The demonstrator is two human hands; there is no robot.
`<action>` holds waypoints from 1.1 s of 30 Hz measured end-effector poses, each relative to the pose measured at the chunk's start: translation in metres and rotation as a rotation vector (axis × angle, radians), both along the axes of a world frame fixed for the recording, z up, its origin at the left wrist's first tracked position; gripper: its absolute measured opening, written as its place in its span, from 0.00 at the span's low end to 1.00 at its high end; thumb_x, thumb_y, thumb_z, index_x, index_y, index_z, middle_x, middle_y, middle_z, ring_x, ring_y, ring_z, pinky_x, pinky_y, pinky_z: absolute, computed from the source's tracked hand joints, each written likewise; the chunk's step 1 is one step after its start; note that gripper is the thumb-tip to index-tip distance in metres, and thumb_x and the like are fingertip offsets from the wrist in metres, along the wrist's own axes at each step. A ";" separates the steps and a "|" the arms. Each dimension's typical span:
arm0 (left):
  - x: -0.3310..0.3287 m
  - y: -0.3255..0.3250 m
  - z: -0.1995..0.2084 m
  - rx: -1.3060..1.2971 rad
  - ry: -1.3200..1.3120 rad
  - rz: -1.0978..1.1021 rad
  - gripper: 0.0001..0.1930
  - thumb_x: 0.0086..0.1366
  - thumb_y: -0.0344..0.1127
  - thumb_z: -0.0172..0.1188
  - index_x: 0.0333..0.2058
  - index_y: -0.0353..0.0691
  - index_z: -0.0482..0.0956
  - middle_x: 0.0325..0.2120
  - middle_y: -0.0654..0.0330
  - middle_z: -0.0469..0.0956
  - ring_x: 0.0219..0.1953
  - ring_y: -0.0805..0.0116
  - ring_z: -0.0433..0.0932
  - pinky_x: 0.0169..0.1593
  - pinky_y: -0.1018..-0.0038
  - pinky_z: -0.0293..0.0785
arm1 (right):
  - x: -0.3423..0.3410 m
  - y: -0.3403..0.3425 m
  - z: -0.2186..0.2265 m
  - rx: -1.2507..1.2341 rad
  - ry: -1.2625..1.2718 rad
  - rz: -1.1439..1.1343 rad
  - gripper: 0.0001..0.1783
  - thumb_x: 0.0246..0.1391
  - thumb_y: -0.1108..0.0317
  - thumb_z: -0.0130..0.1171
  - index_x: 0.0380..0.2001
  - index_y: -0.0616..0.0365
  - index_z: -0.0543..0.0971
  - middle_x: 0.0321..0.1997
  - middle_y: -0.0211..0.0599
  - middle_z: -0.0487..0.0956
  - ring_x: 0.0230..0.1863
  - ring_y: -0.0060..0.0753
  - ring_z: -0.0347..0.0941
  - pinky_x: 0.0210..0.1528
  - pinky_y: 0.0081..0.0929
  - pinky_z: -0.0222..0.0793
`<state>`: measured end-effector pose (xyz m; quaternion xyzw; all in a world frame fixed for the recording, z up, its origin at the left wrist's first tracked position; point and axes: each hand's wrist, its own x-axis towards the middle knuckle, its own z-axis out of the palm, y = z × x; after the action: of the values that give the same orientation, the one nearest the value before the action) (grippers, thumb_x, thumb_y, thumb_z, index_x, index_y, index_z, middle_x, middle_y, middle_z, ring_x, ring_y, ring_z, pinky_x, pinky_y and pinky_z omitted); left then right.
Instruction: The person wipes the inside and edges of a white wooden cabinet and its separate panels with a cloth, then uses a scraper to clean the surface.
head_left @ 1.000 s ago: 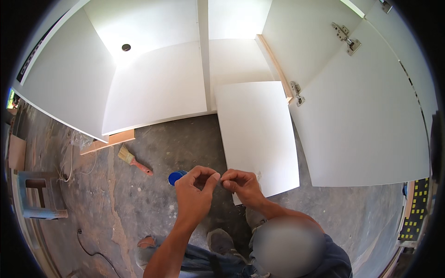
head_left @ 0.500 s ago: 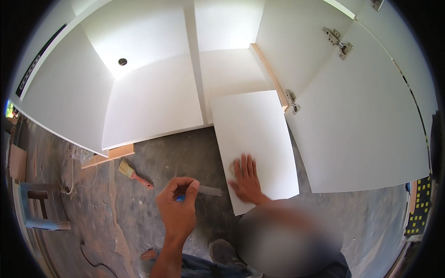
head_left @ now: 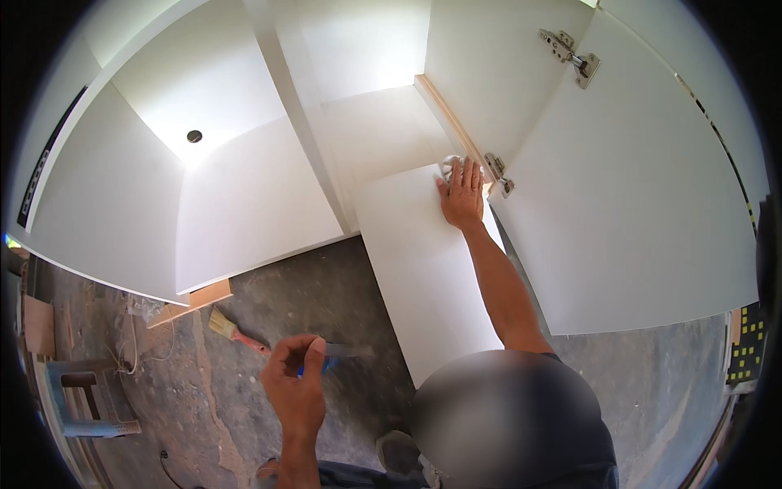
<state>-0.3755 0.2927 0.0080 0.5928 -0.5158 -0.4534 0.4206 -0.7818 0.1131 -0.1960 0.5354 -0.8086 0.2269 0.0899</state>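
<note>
My left hand (head_left: pixel 295 383) is closed, pinching a thin, flat metal blade (head_left: pixel 350 350) with a blue part near the palm; motion smears the blade. It hovers over the floor, left of a long white panel (head_left: pixel 432 269). My right arm reaches across this panel. Toward its far right corner, my right hand (head_left: pixel 466 196) presses a crumpled white rag (head_left: pixel 453 165), its fingers extended over it. The panel's far end rests by the front edge of a white cabinet (head_left: pixel 236 204). A blurred round patch hides the panel's near right part.
At right stands an open white door (head_left: pixel 643 212) with metal hinges (head_left: pixel 499 174). A wooden strip (head_left: pixel 448 114) runs along the cabinet's inner side. A paintbrush (head_left: pixel 236 330) lies on the floor beside a wooden board (head_left: pixel 191 303). A blue stool (head_left: pixel 90 399) is at far left.
My right hand has slid away from me along the panel, from its near part to the far right corner. My left hand has lowered slightly and moved left, still holding the blade.
</note>
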 end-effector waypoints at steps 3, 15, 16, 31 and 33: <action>-0.001 -0.002 0.001 0.017 0.014 -0.017 0.06 0.66 0.30 0.68 0.37 0.33 0.83 0.30 0.63 0.82 0.35 0.77 0.79 0.43 0.78 0.75 | 0.017 0.050 -0.016 -0.041 0.024 0.032 0.41 0.69 0.50 0.51 0.74 0.65 0.55 0.79 0.64 0.48 0.81 0.66 0.39 0.81 0.57 0.32; 0.007 -0.002 0.015 -0.004 0.098 0.020 0.05 0.66 0.29 0.69 0.38 0.34 0.83 0.32 0.63 0.83 0.36 0.78 0.79 0.44 0.79 0.74 | 0.085 0.284 -0.045 0.034 -0.053 0.065 0.43 0.69 0.52 0.50 0.74 0.72 0.50 0.79 0.71 0.45 0.80 0.76 0.36 0.77 0.70 0.32; 0.007 -0.003 0.013 -0.002 0.097 0.011 0.05 0.66 0.29 0.69 0.38 0.35 0.83 0.32 0.63 0.83 0.36 0.78 0.79 0.45 0.79 0.74 | 0.076 0.252 -0.037 -0.008 -0.022 0.133 0.43 0.69 0.51 0.50 0.74 0.70 0.52 0.79 0.69 0.47 0.80 0.74 0.38 0.77 0.69 0.33; 0.009 -0.020 -0.013 0.039 0.048 -0.007 0.07 0.66 0.32 0.69 0.37 0.34 0.83 0.33 0.63 0.83 0.37 0.77 0.80 0.44 0.78 0.75 | 0.014 -0.066 0.090 0.405 -0.071 0.413 0.37 0.55 0.32 0.62 0.46 0.60 0.84 0.44 0.43 0.85 0.52 0.47 0.79 0.59 0.47 0.66; 0.010 -0.019 -0.013 0.039 0.092 -0.017 0.07 0.66 0.31 0.69 0.36 0.34 0.83 0.35 0.62 0.83 0.38 0.76 0.81 0.44 0.78 0.76 | 0.021 -0.042 0.105 0.221 -0.019 0.438 0.35 0.54 0.35 0.65 0.44 0.60 0.84 0.43 0.43 0.84 0.50 0.48 0.78 0.58 0.46 0.66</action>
<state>-0.3652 0.2734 -0.0049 0.5750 -0.4921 -0.4936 0.4284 -0.7604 0.0711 -0.0909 0.7025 -0.6938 0.1561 -0.0283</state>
